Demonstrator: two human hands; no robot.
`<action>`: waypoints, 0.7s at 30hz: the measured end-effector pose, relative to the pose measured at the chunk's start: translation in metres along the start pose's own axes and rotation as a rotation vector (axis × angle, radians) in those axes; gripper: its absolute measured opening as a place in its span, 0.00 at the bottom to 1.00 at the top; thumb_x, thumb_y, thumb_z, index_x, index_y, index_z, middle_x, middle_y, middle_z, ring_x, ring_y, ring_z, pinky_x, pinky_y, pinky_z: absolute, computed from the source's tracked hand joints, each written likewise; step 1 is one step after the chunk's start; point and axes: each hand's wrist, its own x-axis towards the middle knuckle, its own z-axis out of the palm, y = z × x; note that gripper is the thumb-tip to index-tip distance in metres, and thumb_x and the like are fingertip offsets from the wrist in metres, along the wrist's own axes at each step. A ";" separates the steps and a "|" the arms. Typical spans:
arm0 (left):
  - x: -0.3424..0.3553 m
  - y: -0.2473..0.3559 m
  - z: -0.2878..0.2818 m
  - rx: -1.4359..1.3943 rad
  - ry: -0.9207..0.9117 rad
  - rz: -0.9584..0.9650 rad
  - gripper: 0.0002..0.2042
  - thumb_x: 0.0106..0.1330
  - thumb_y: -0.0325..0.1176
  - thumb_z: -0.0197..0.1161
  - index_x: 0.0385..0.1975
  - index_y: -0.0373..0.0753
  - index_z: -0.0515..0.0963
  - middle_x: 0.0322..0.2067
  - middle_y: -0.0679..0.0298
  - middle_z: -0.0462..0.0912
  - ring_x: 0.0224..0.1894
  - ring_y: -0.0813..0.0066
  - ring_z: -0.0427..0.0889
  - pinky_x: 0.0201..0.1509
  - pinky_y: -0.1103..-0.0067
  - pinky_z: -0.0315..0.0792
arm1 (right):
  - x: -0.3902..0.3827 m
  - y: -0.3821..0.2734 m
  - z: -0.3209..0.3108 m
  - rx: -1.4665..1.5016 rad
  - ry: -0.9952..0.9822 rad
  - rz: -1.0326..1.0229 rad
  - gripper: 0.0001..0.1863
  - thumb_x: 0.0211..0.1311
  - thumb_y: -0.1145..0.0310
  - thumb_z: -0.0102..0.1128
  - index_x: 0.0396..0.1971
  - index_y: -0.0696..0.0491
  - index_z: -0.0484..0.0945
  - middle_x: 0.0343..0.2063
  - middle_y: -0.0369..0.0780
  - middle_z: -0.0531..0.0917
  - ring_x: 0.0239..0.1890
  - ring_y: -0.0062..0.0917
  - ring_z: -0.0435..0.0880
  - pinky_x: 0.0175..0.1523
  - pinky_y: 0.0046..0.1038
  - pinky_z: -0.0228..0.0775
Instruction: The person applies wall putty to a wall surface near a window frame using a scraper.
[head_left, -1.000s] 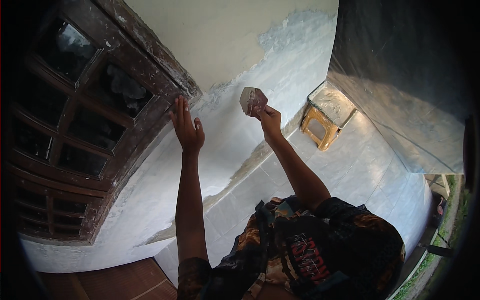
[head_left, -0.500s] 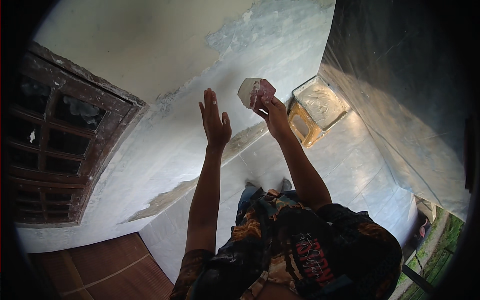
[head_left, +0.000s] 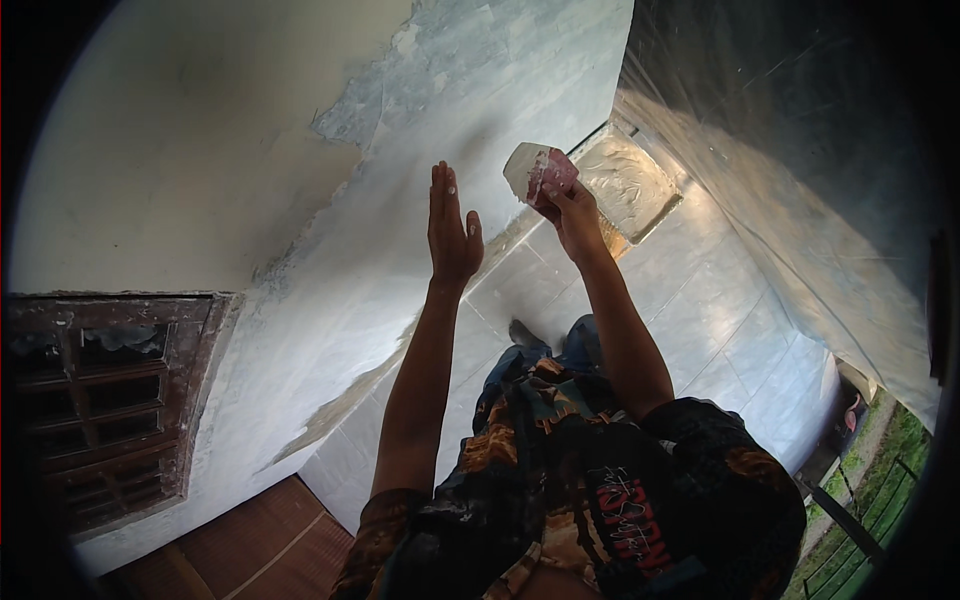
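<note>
My left hand (head_left: 452, 225) is raised with its fingers straight and together, the palm flat against or very close to the pale plastered wall (head_left: 330, 250). My right hand (head_left: 568, 205) is lifted beside it and grips a small red-handled scraper (head_left: 535, 172) whose blade is coated in white filler. The blade points up toward the wall's grey patched area (head_left: 470, 60). A shallow tray of white filler (head_left: 630, 180) lies on the tiled floor just beyond my right hand.
A dark wooden window frame (head_left: 110, 400) with small panes is set in the wall at the left. White floor tiles (head_left: 720, 320) run below, a dark plastic sheet (head_left: 800, 150) hangs at the right, and grass (head_left: 890, 470) shows at the lower right.
The view has swung right, so the window slid to the left edge. My left hand moved along the wall away from the window frame. My right hand keeps its hold on the scraper.
</note>
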 end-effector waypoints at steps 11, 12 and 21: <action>0.043 0.009 0.127 -0.010 -0.149 -0.127 0.33 0.61 0.24 0.49 0.70 0.29 0.53 0.72 0.47 0.52 0.75 0.50 0.49 0.76 0.62 0.49 | 0.091 -0.031 -0.124 -0.011 0.154 0.117 0.16 0.64 0.79 0.57 0.51 0.62 0.72 0.44 0.44 0.81 0.43 0.29 0.85 0.49 0.30 0.82; 0.047 0.009 0.142 0.020 -0.145 -0.139 0.32 0.62 0.24 0.49 0.70 0.30 0.54 0.71 0.47 0.52 0.75 0.50 0.49 0.75 0.61 0.50 | 0.103 -0.034 -0.141 -0.060 0.202 0.144 0.16 0.62 0.79 0.58 0.50 0.63 0.72 0.44 0.45 0.81 0.41 0.29 0.85 0.49 0.30 0.83; 0.055 0.009 0.263 0.014 -0.228 -0.316 0.30 0.67 0.28 0.49 0.70 0.31 0.54 0.71 0.47 0.53 0.74 0.50 0.49 0.74 0.61 0.52 | 0.197 -0.033 -0.285 -0.581 0.159 0.318 0.19 0.60 0.77 0.59 0.53 0.58 0.74 0.41 0.39 0.83 0.42 0.23 0.84 0.39 0.25 0.82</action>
